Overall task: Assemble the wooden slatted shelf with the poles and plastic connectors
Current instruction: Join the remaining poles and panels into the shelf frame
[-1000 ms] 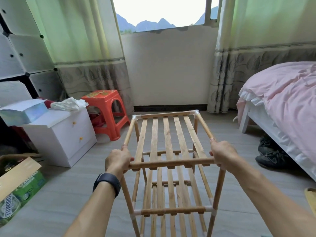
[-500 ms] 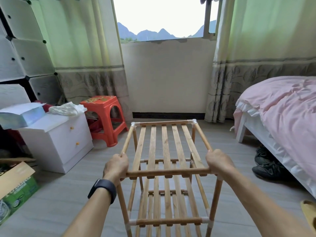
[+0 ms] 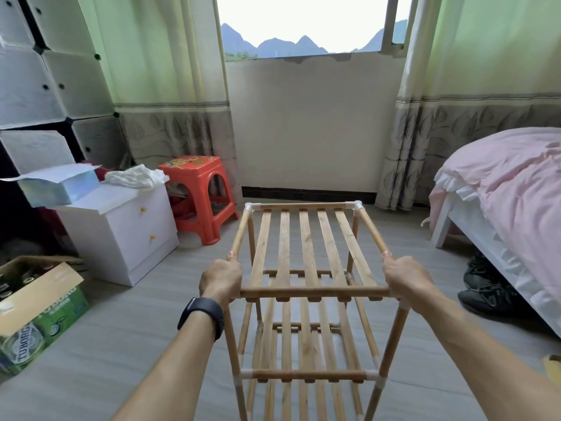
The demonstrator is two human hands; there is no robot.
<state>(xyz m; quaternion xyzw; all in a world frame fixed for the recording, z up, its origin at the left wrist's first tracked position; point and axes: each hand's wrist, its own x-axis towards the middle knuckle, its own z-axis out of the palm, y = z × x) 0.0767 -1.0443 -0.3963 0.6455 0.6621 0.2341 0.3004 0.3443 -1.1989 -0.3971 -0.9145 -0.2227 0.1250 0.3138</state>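
Wooden slatted shelf (image 3: 306,247) upright on the grey floor (image 3: 121,329), mid-room, directly ahead of and below the camera. Top tier of five slats running away from the viewer, with further slatted tiers below showing through the gaps. White plastic connectors (image 3: 357,205) at both far top corners and at the near corners of the next tier down. Round wooden poles (image 3: 239,230) as legs and side rails between them. Feet of the legs out of frame.

Left hand (image 3: 221,279) wrapped round the near-left top corner, fingers curled over the joint, thumb along the left side rail. Black band (image 3: 202,317) on that wrist. Right hand (image 3: 405,278) gripping the near-right top corner likewise, thumb along the right rail. Both near top joints hidden under the hands.

Left of the shelf: red plastic stool (image 3: 197,183) near the far-left leg, not touching. Beside it a white two-drawer nightstand (image 3: 127,232) carrying an open pale box (image 3: 57,185) and crumpled white plastic (image 3: 136,176). Further left, an open cardboard box (image 3: 42,308) with green print on the floor. Translucent cube cabinet (image 3: 39,71) behind.

Right: bed (image 3: 510,192) with a pink cover, well apart from the shelf. Dark shoes (image 3: 485,290) on the floor beside its frame.

Ahead: window (image 3: 303,22) above a white wall, green curtains (image 3: 158,71) either side.
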